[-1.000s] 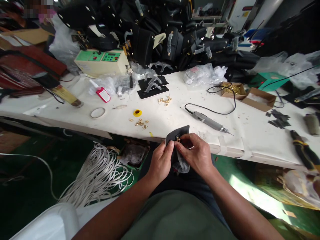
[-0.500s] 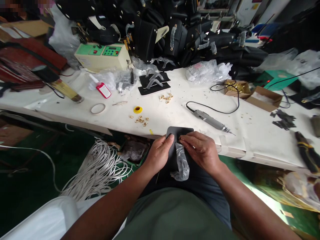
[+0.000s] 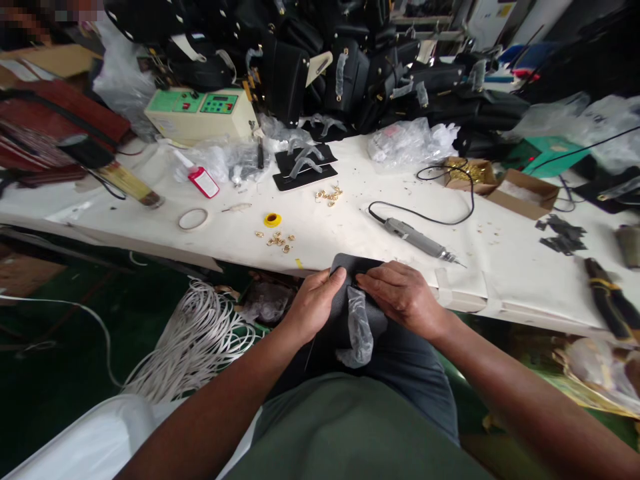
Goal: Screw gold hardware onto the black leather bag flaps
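My left hand (image 3: 314, 304) and my right hand (image 3: 400, 295) both grip a flat black leather piece (image 3: 350, 267) held over my lap at the white table's front edge (image 3: 240, 257). My left thumb presses its upper left corner; my right fingers pinch its top middle, hiding any fitting there. A strip of clear plastic wrap (image 3: 359, 328) hangs down from the piece between my hands. Loose gold fittings (image 3: 280, 241) and a small yellow ring (image 3: 273, 219) lie on the table just beyond my left hand.
A grey corded power tool (image 3: 417, 240) lies right of centre. Further back are black leather pieces (image 3: 304, 168), more gold fittings (image 3: 329, 195), a red-labelled bottle (image 3: 203, 181), a tape ring (image 3: 193, 219), a green-panelled machine (image 3: 203, 113), piled black bags (image 3: 325, 60) and cardboard boxes (image 3: 520, 193). White cord (image 3: 195, 343) coils on the floor.
Both hands have lowered and tilted the black piece flatter toward the lap. The gold fitting seen on it a second ago is now covered by my right fingers, and the plastic wrap hangs longer.
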`<state>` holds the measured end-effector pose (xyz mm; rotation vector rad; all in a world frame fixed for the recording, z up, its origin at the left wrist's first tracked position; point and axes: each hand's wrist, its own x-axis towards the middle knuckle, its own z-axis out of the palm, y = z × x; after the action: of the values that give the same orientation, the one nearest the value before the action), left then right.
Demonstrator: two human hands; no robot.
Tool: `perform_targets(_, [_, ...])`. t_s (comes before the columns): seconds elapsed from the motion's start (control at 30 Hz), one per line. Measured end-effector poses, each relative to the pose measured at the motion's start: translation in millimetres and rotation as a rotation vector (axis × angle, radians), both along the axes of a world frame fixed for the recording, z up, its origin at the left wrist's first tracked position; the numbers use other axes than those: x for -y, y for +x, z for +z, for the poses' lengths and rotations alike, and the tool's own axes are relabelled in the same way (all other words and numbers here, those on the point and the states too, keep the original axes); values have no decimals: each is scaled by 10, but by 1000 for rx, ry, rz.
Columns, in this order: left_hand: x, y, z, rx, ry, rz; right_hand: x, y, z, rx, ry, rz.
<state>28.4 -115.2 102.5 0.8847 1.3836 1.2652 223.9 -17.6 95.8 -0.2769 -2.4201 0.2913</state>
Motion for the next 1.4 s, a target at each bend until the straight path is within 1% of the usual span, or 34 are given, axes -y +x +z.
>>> perform_targets(0.07, [-7,13,-17,46,1,29,25,5,-41,-42,-18,-23])
perform_targets(0.2, [-26,36,-32,165,21,128,159,43,-130,-101,-173,-99])
perform_targets(0.23, [-34,39,-26,200,31,142,202,58,-148,-135,-221,-147])
perform_targets(0.3, [-58,40,-2,257,44,162,292,88,-178,-234,-342,-306])
perform_targets(0.33, [-77,40,16,281,45,172,336,99,-191,-283,-443,-393])
perform_targets(0.37, [-100,40,35,303,42,188,379,106,-202,-312,-587,-455])
perform_targets(0.4, [-128,40,56,323,35,209,419,108,-212,-310,-772,-476])
perform_targets(0.47, [-184,44,98,365,14,241,486,95,-227,-266,-1175,-420])
perform_targets(0.5, [-207,48,119,390,3,246,508,80,-230,-262,-1342,-378])
perform_targets(0.53, [-221,54,138,424,-10,234,520,60,-228,-288,-1467,-353])
perform_targets(0.6, [-209,75,169,515,-46,166,506,4,-212,-435,-1604,-362])
perform_targets(0.67, [-143,105,187,600,-106,54,445,-61,-179,-593,-1667,-380])
perform_targets(0.7, [-95,122,190,623,-141,-1,405,-91,-160,-638,-1683,-382])
perform_targets(0.77, [5,149,182,619,-181,-59,330,-133,-126,-653,-1673,-387])
perform_targets(0.8, [48,157,174,604,-182,-58,305,-141,-110,-628,-1634,-399])
perform_targets(0.83, [82,160,162,588,-172,-41,294,-139,-93,-596,-1558,-426])
perform_targets(0.87, [105,156,149,573,-156,-10,299,-126,-73,-567,-1440,-471])
perform_targets(0.9, [117,147,135,560,-142,21,319,-104,-48,-548,-1278,-525])
perform_targets(0.97, [116,113,107,527,-126,65,398,-43,22,-511,-876,-593])
perform_targets(1.0, [109,93,93,504,-121,75,449,-12,62,-482,-689,-579])
perform_targets(1.03, [100,72,81,475,-110,77,501,14,103,-441,-541,-532])
perform_targets(1.07, [92,55,70,437,-91,76,551,33,139,-382,-447,-468])
perform_targets(1.1, [86,41,61,390,-67,72,595,42,166,-314,-401,-404])
perform_targets(1.17, [80,29,51,260,-17,75,654,33,186,-193,-403,-338])
perform_targets(1.23, [84,31,51,85,8,83,676,0,164,-135,-429,-351])
perform_targets(1.3, [95,38,61,-85,14,90,677,-40,121,-147,-442,-388])
perform_targets(1.4, [113,50,89,-236,30,100,680,-97,67,-193,-501,-428])
